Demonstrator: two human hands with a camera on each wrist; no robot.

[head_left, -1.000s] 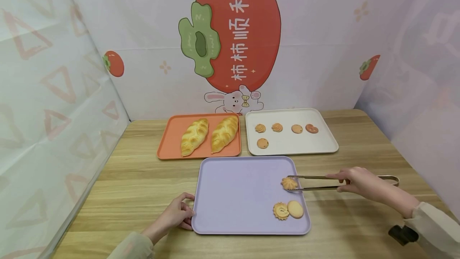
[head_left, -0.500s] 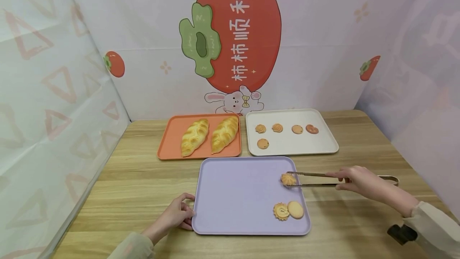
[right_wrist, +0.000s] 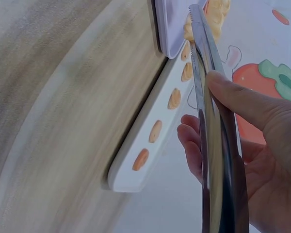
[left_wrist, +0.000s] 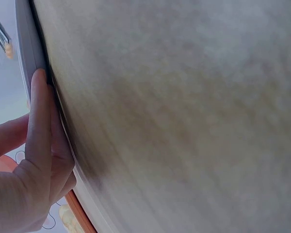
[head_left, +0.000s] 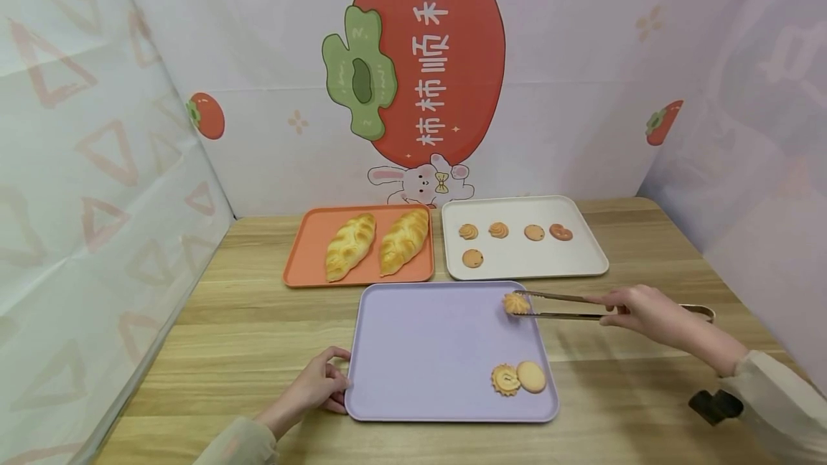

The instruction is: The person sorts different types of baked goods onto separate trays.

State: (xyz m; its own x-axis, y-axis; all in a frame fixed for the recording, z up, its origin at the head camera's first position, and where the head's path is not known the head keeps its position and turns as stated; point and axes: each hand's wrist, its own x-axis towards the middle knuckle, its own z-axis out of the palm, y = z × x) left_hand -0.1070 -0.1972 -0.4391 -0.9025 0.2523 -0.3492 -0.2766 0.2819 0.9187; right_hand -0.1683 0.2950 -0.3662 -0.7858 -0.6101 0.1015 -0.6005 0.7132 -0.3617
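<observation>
Right hand [head_left: 646, 316] pinches metal tongs [right_wrist: 227, 128], tips part-spread around a fluted cookie [head_left: 516, 303] leftward over lavender tray [head_left: 439, 350], left hand [head_left: 318, 382] touching its opposite rim, wood-grain table [head_left: 252, 321] below, persimmon-print backdrop [head_left: 562, 142] beyond.

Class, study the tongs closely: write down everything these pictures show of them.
The tongs look like shiny metal: two long, narrow arms, toothed near the tips and joined at the back by a rounded bend. The right hand grips them partway along; the arms stand slightly apart, with a ridged cookie between the tips. In the head view they point left, over the right edge of the purple tray. Whether they touch the tray is unclear.
</observation>
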